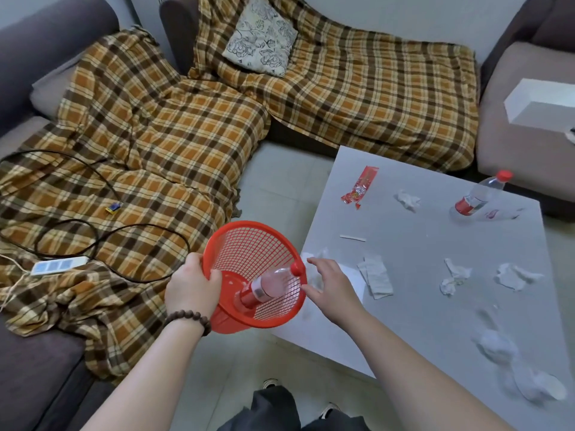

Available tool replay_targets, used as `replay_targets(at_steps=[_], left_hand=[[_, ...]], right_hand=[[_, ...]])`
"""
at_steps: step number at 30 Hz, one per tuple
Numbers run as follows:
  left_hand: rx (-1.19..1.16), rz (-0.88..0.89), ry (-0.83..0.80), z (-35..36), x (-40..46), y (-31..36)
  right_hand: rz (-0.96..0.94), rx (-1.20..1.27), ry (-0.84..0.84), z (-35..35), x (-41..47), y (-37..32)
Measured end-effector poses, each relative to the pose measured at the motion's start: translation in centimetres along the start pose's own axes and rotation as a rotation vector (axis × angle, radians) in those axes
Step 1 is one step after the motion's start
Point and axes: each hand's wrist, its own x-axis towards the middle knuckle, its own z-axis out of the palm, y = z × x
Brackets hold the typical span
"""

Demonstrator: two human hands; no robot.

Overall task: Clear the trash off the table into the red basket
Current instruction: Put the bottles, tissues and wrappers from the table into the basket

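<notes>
My left hand (191, 289) grips the rim of the red mesh basket (249, 244), held tilted beside the table's left edge. A plastic bottle with a red cap (273, 283) lies inside the basket. My right hand (329, 286) hovers open just right of the basket rim, over crumpled white tissue (314, 255) at the table edge. On the grey table (420, 237) lie a red wrapper (361, 186), a second bottle (480, 195), a paper receipt (376, 276), a thin stick (352, 237) and several tissue wads (407, 199).
A plaid blanket (161, 144) covers the sofa on the left and behind, with a power strip (59, 265) and black cables on it. A patterned cushion (261, 35) sits at the back. A white box (541, 102) rests on the right armchair. A paper cup (543, 385) lies at the table's near right.
</notes>
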Motion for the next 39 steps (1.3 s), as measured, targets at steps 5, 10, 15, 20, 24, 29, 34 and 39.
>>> replay_targets(at_steps=[5,10,15,20,24,29,34,39], left_hand=[[0.017,-0.035,-0.028,1.0,1.3,-1.9],[-0.013,-0.104,-0.008,2.4,1.2,-2.9],[0.0,-0.162,0.048,3.8,1.2,-3.4],[0.011,-0.225,0.079,5.4,1.1,-3.7],[0.023,-0.23,0.099,6.4,1.0,-3.4],[0.01,-0.238,0.111,6.6,0.9,-2.6],[0.042,-0.22,0.078,6.4,0.8,-1.3],[0.023,-0.288,0.049,5.8,0.4,0.0]], right_hand=[[0.201,-0.02,0.001,0.6,0.6,4.0],[0.302,-0.128,-0.074,2.0,2.1,9.3],[0.268,-0.287,-0.175,4.5,6.5,12.7],[0.168,-0.479,-0.272,7.0,11.1,15.4],[0.196,-0.555,-0.361,8.2,12.2,17.1],[0.235,-0.368,-0.228,7.6,11.7,17.2],[0.209,-0.099,-0.007,4.3,10.0,12.4],[0.112,0.077,0.192,0.0,6.8,5.8]])
